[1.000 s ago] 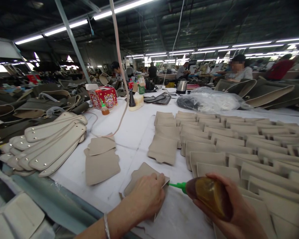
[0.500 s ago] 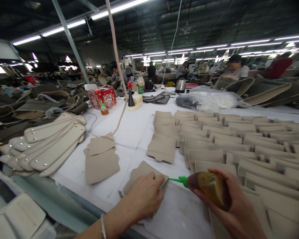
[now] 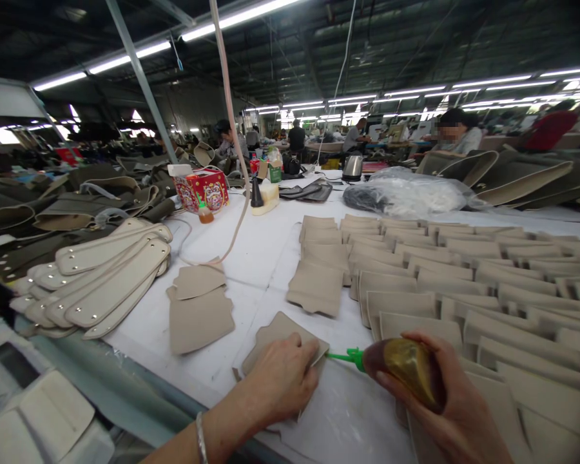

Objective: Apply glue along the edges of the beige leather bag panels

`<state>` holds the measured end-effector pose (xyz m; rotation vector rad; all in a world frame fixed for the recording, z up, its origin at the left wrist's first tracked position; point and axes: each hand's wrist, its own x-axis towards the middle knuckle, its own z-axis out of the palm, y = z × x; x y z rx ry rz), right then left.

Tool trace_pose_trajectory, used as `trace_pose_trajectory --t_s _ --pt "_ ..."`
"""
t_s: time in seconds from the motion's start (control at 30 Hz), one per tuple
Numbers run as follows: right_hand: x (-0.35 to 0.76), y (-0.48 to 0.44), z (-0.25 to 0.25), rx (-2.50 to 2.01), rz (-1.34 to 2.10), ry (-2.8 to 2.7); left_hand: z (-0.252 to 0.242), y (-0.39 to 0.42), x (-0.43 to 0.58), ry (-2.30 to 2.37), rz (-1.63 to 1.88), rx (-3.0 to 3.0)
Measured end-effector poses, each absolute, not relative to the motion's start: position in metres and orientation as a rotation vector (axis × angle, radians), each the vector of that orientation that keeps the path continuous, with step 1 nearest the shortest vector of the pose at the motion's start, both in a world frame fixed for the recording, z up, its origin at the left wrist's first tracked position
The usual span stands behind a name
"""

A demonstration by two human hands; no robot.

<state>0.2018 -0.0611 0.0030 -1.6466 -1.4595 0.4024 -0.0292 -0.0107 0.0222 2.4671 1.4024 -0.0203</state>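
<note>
One left hand (image 3: 280, 380) lies on one tan piece (image 3: 276, 330) at the front of the white table (image 3: 261, 251), with its fingers bent down on it, pressing and not gripping. One right hand (image 3: 447, 403) is wrapped round one brown glue bottle (image 3: 408, 368). The bottle's green tip (image 3: 347, 356) points at that piece's edge, just beside the left fingers. Two more tan pieces (image 3: 200, 309) lie to the left. On the right sit rows of pieces (image 3: 464, 270) — too many to count.
</note>
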Motion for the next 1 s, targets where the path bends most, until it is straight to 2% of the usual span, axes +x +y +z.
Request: trace_pose_trajectory --t_s 0.1,0.3,0.47,0.67,1.0 --pt "0.200 -0.062 0.004 -1.634 0.466 -1.462 0.023 -0.011 -0.028 1.414 -0.011 2.432" --pt "0.207 -0.057 -0.002 -1.638 0.354 -1.446 0.019 -0.012 -0.028 1.408 0.018 2.399" --pt "0.200 -0.065 0.002 -1.640 0.527 -1.442 0.016 -0.011 -0.032 1.364 0.045 2.382" --pt "0.204 -0.061 -0.004 -1.640 0.334 -1.423 0.017 -0.010 -0.032 1.360 0.050 2.384" --pt "0.199 -0.070 -0.006 -1.598 0.274 -1.496 0.017 -0.009 -0.032 1.347 0.057 2.389"
